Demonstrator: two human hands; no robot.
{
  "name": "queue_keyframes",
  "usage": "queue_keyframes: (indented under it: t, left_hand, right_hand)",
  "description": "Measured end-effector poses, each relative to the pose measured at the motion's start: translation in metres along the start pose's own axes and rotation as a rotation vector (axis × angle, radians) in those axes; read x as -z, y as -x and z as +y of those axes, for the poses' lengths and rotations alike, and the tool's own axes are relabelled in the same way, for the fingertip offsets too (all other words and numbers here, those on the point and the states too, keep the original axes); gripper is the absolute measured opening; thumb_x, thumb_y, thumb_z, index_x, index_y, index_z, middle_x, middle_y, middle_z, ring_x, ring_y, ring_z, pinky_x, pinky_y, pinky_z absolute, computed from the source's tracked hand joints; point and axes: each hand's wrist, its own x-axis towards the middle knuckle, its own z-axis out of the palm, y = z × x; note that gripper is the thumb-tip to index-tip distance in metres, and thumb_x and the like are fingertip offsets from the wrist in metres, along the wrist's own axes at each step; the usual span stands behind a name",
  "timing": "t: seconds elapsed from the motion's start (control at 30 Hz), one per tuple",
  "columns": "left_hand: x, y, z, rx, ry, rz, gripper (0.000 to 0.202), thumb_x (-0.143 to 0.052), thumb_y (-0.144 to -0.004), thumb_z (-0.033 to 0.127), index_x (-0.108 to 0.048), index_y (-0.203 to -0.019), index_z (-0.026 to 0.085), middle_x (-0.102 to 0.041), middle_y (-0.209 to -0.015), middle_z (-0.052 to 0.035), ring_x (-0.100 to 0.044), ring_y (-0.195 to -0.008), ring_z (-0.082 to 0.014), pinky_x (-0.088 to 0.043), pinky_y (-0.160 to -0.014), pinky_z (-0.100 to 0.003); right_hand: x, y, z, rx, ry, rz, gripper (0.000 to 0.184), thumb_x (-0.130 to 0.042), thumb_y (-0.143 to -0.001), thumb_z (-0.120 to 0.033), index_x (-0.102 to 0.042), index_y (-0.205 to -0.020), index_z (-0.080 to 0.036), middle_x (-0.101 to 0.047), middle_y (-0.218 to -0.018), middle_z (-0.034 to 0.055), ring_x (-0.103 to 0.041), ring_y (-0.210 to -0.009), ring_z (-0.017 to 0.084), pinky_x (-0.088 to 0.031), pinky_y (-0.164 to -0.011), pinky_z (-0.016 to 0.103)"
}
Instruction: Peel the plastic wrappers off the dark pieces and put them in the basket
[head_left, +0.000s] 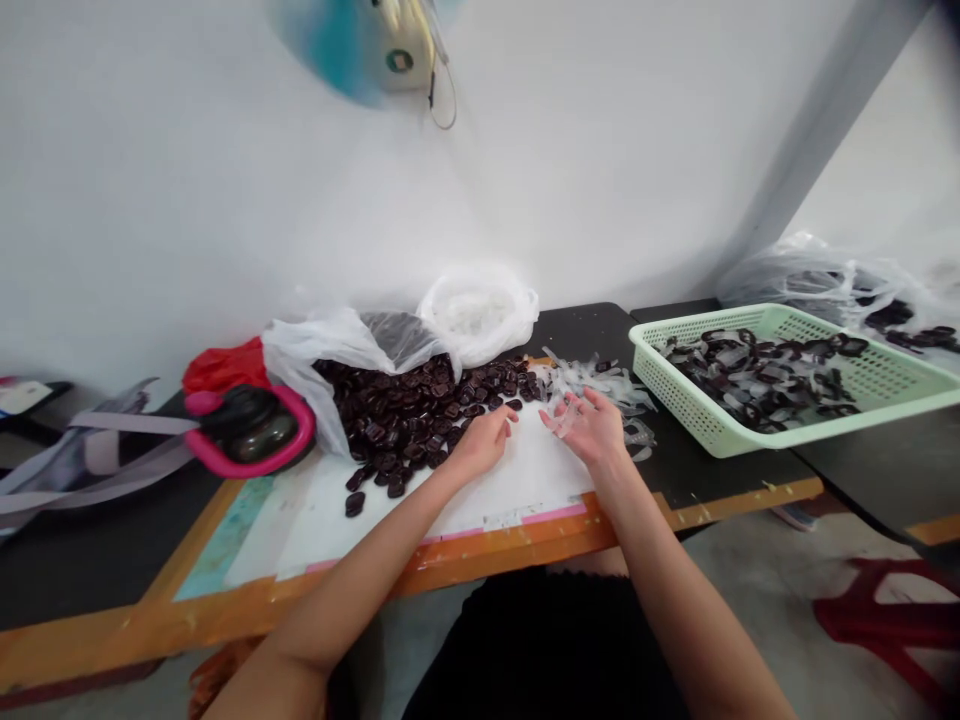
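Note:
My left hand (484, 442) is closed, fingers curled, at the right edge of a heap of glossy dark brown plastic pieces (405, 400). A dark piece shows by its fingertips, but I cannot tell whether it is held. My right hand (592, 428) is turned palm up with fingers half curled around a clear plastic piece (568, 415). Just beyond it lies a loose pile of translucent plastic pieces (592, 382). White sheeting (517, 480) covers the table beneath both hands.
At right stands a pale green basket (709, 430) of mixed dark and clear pieces. Behind the heap are a white plastic bag (330, 340) and a bag-lined bowl (480, 310). A pink-rimmed object (309, 430) lies left. A fan (397, 50) hangs above; a red stool (862, 610) stands lower right.

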Motion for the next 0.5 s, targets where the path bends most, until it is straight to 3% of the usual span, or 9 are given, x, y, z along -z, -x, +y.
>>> queue_keyframes:
  t: [0.13, 0.23, 0.37, 0.5]
  left_hand:
    - [-0.004, 0.003, 0.012, 0.074, 0.199, 0.123, 0.024, -0.041, -0.089, 0.031, -0.058, -0.099, 0.018, -0.055, -0.062, 0.0018, -0.046, -0.053, -0.0111, -0.034, -0.055, -0.022]
    - [-0.010, 0.010, 0.019, 0.116, 0.228, 0.106, 0.027, -0.056, -0.080, 0.042, -0.063, -0.085, 0.016, -0.055, -0.059, 0.0014, -0.046, -0.053, -0.0108, -0.033, -0.053, -0.021]
    - [-0.012, 0.016, 0.018, 0.128, 0.262, -0.006, 0.027, -0.065, -0.072, 0.041, -0.066, -0.073, 0.015, -0.063, -0.067, -0.0023, -0.049, -0.056, -0.0115, -0.035, -0.055, -0.022]
    - [-0.008, 0.014, 0.013, 0.125, 0.370, 0.032, 0.025, -0.066, -0.071, 0.039, -0.064, -0.072, 0.014, -0.063, -0.069, -0.0026, -0.049, -0.057, -0.0112, -0.035, -0.055, -0.022]
  right_hand:
    - [-0.005, 0.016, 0.015, -0.018, -0.182, -0.062, 0.009, -0.043, -0.082, -0.020, -0.051, -0.078, -0.019, -0.058, -0.069, 0.0021, -0.060, -0.064, 0.015, -0.054, -0.074, 0.040]
    - [-0.011, 0.021, 0.029, -0.003, -0.261, -0.074, 0.010, -0.044, -0.082, -0.017, -0.053, -0.079, -0.018, -0.060, -0.069, 0.0030, -0.061, -0.066, 0.014, -0.056, -0.071, 0.033]
    - [-0.014, 0.017, 0.048, -0.001, -0.284, -0.021, 0.010, -0.047, -0.081, -0.012, -0.052, -0.077, -0.019, -0.060, -0.068, 0.0018, -0.061, -0.065, 0.012, -0.057, -0.065, 0.026]
    - [-0.012, 0.011, 0.056, 0.034, -0.204, -0.051, 0.009, -0.052, -0.080, -0.013, -0.050, -0.074, -0.020, -0.059, -0.068, 0.0014, -0.060, -0.062, 0.012, -0.055, -0.054, 0.023]
